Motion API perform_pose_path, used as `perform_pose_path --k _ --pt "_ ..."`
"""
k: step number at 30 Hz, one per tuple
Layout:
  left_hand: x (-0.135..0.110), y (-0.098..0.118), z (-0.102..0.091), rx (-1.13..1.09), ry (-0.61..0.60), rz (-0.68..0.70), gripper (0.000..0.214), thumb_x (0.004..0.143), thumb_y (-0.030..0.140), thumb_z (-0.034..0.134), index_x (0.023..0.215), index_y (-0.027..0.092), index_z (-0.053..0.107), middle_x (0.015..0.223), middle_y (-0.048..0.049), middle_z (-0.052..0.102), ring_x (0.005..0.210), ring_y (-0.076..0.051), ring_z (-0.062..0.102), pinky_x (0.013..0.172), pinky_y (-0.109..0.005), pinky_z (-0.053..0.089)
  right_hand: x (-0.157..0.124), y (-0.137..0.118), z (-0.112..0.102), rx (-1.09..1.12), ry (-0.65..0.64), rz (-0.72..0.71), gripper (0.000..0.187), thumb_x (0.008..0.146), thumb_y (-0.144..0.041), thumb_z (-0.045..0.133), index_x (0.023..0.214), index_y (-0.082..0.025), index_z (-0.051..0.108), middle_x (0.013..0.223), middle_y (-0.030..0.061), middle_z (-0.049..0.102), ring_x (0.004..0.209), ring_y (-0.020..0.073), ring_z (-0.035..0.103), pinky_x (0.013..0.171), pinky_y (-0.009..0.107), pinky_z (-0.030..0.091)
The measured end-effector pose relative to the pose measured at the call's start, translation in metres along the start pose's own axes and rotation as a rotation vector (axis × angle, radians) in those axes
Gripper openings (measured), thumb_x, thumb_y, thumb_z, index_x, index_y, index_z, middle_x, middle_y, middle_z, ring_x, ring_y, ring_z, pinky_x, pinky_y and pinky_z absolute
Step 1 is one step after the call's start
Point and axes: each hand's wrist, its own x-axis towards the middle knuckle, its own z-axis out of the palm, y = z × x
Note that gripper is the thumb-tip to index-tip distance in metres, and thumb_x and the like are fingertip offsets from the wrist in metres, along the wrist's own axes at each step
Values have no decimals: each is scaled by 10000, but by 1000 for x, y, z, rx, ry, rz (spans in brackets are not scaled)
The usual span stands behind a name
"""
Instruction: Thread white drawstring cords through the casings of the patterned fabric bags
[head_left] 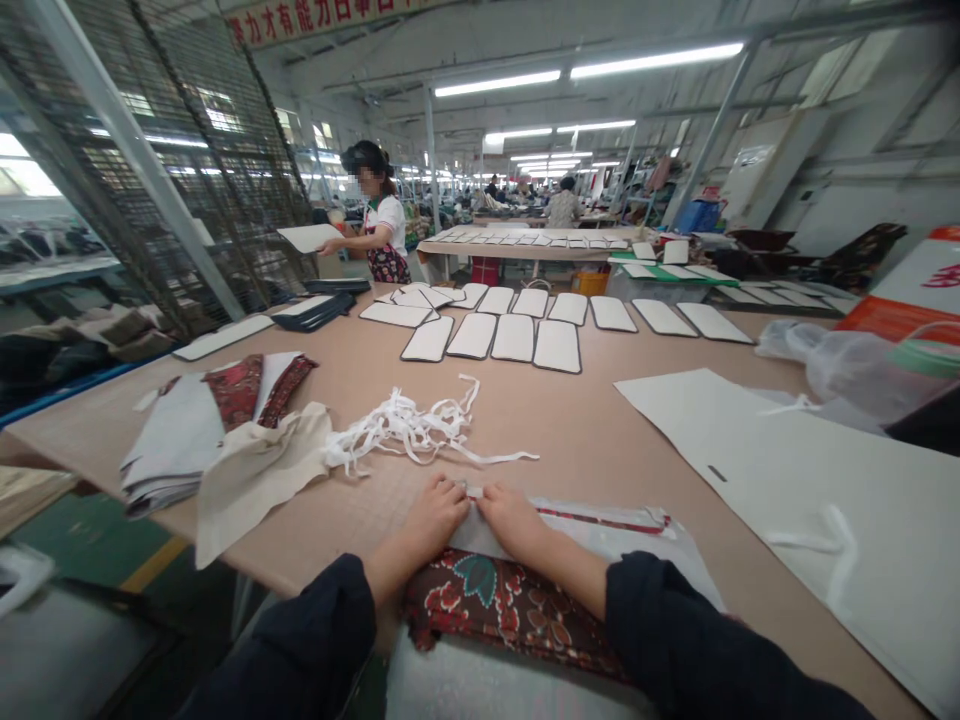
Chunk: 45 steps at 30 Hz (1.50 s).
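My left hand and my right hand lie side by side at the near edge of the table, both pinching the top edge of a white fabric piece with a red trim. Under my wrists lies a dark red patterned cloth with a teal leaf print. Just beyond my fingers a tangle of white straps rests on the table. Both sleeves are dark.
A stack of grey and red-patterned fabric pieces sits at the left with a cream cloth. Rows of white panels cover the far table. Large white sheet and plastic bags at right. A person holds a panel at the back left.
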Motion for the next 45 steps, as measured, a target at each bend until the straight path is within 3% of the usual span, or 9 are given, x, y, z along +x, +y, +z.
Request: perform_pose_path --k 5,9,14,20,24,32,36,41,45 --pt "-13 -5 7 -129 42 -214 203 878 217 420 851 170 616 907 -54 581 872 -179 496 792 -315 369 19 9 19 189 33 1 271 862 -132 380 934 -179 637 927 46 595 913 157 499 797 244 368" --pt "-14 -3 7 -151 66 -248 212 880 217 420 846 178 626 896 -41 602 873 -182 499 792 -320 365 20 8 24 111 62 -134 239 875 -183 395 924 -175 629 900 45 593 884 168 488 787 264 365" --pt "-13 -1 2 -69 69 -173 211 887 209 408 835 169 608 998 -49 591 872 -177 496 803 -332 346 18 12 20 35 58 -313 221 879 -193 399 922 -160 613 899 46 595 866 170 485 781 271 362" --pt "-10 -7 0 38 18 24 213 886 179 408 773 157 587 856 -42 595 834 -166 488 859 -353 313 20 4 20 8 81 -136 231 882 -168 381 881 -159 613 871 43 578 829 164 498 731 259 383" --pt "-8 -7 0 79 16 52 159 861 159 451 771 153 582 853 -41 597 843 -165 481 904 -361 290 -8 8 10 -125 30 -100 185 852 -128 421 839 -136 605 856 75 572 841 193 495 719 276 378" --pt "-9 -11 0 -41 11 -23 161 853 159 460 765 162 595 907 -37 630 846 -162 523 910 -371 304 -92 73 -24 -115 -177 98 249 818 -68 393 861 -150 624 889 91 589 858 187 529 720 247 375" --pt "-8 -18 3 -223 40 -116 188 850 176 439 842 180 627 980 -36 633 906 -163 547 918 -355 334 -66 63 -28 -94 -269 236 265 795 -75 388 816 -134 646 863 119 619 801 200 568 666 258 375" --pt "-10 -18 4 -339 162 -364 193 807 169 480 958 181 600 1010 -45 601 941 -166 533 852 -300 401 2 22 -11 146 -123 183 198 770 -163 468 892 -157 623 937 82 620 874 191 552 706 245 364" --pt "-14 -15 4 -371 197 -499 206 775 207 544 978 177 574 941 -40 596 884 -172 542 800 -295 417 24 12 3 201 -102 285 118 716 -153 512 776 -138 613 854 87 629 789 182 547 642 242 348"
